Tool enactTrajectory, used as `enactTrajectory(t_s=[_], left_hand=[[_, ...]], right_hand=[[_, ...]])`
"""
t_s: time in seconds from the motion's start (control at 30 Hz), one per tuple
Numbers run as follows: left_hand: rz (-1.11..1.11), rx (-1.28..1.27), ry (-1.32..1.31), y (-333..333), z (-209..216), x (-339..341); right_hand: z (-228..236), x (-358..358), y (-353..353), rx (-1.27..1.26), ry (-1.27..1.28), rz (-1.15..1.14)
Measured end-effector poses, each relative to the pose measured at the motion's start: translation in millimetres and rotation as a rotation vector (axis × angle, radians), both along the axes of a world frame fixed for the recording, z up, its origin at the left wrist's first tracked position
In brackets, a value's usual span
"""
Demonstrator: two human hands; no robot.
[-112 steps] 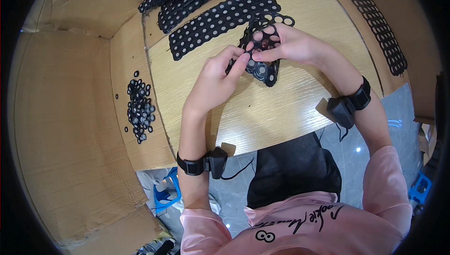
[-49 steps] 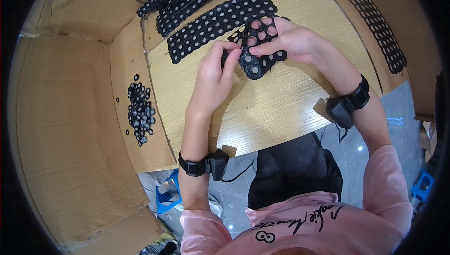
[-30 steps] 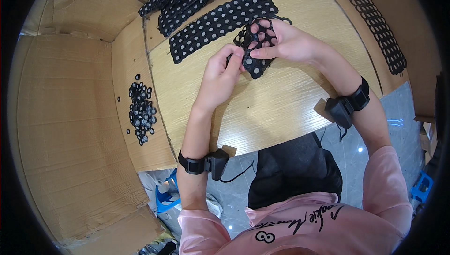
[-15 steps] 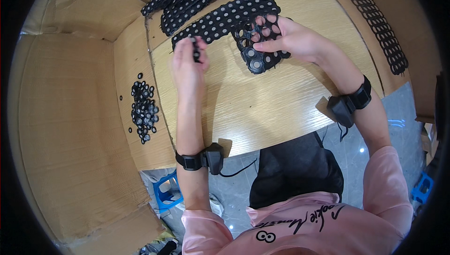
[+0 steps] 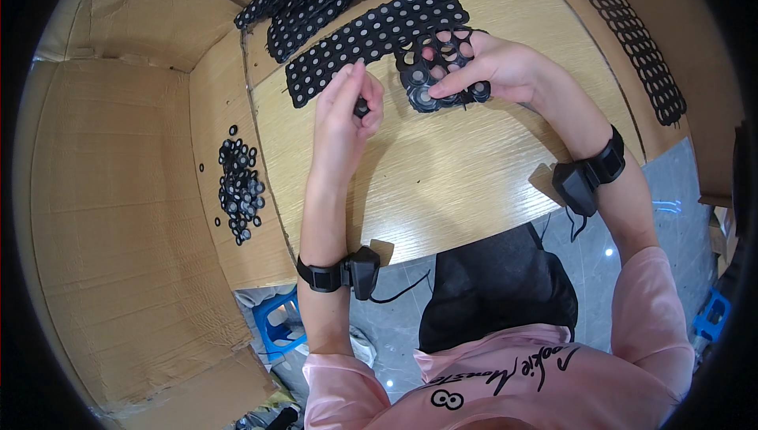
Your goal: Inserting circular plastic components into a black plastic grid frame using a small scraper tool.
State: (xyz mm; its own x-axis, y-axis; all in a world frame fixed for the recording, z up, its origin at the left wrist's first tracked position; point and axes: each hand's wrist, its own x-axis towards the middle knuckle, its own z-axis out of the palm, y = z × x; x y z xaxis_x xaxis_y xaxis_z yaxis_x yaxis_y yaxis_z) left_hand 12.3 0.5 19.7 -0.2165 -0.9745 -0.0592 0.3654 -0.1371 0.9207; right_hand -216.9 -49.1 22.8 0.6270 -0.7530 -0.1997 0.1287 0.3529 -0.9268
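With the 2 hands apart, pinch the partly filled black mat (image 5: 420,77) in the right hand (image 5: 505,73) over the wooden table's (image 5: 474,169) far part, and level the small black piece (image 5: 362,107) curled in the left hand (image 5: 341,106) before seating it squarely in an open ring.

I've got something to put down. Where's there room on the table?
Most room: the bare tabletop between both forearms, this side of the held black mat. Another patch lies between the right hand and the perforated black strip. Crowded: the far side, with dotted mats, and left, with the ring pile.
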Motion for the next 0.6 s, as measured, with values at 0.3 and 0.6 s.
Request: enactTrajectory(t_s=[0.3, 0.6], left_hand=[[0.22, -0.672, -0.832, 16.2, 8.9, -29.2], [0.029, -0.478, -0.851, 13.1, 2.1, -19.7]], right_hand=[[1.1, 3.7, 1.7, -0.029, 0.036, -0.037], [-1.8, 4.7, 4.1, -0.179, 0.041, -0.043]])
